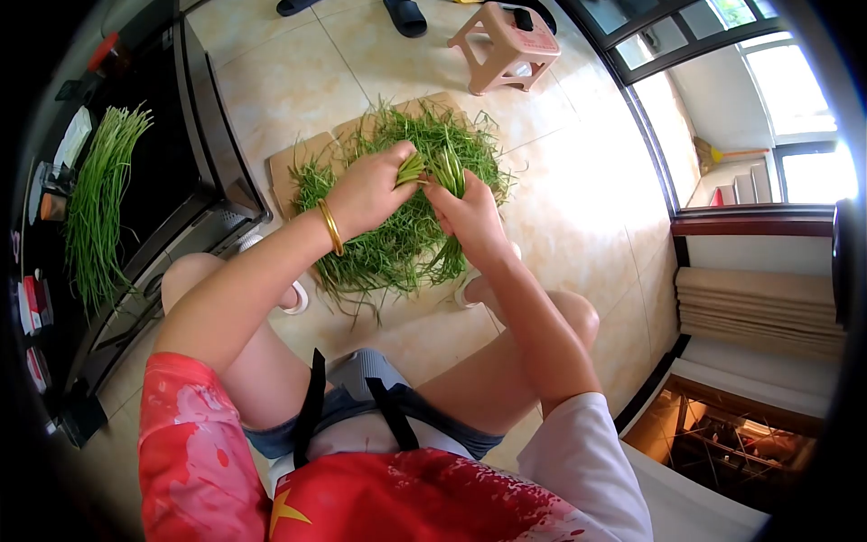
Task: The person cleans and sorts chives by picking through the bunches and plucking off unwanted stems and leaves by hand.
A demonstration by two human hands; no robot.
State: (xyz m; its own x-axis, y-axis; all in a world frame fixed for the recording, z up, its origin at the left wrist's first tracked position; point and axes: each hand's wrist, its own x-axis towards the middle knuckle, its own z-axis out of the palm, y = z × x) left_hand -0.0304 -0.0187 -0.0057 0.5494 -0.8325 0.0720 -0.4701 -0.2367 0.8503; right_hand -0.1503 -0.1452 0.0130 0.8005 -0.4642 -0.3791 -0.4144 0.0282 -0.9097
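A loose pile of thin green stalks and leaves (388,244) lies on flattened cardboard (312,152) on the floor between my feet. Above it, my left hand (368,188), with a gold bangle at the wrist, is closed around a short bunch of green stalks (411,169). My right hand (471,219) grips another bunch of green stalks (446,166), whose leafy ends hang below the palm. The fingertips of both hands nearly meet between the two bunches. Whether they touch, I cannot tell.
On the black cabinet (158,163) at left lies a long bundle of green stalks (104,203), beside a red-lidded jar (108,56) and small boxes. A pink plastic stool (506,45) holding a dark object stands beyond the pile, near dark slippers (405,16). Glass doors are at right.
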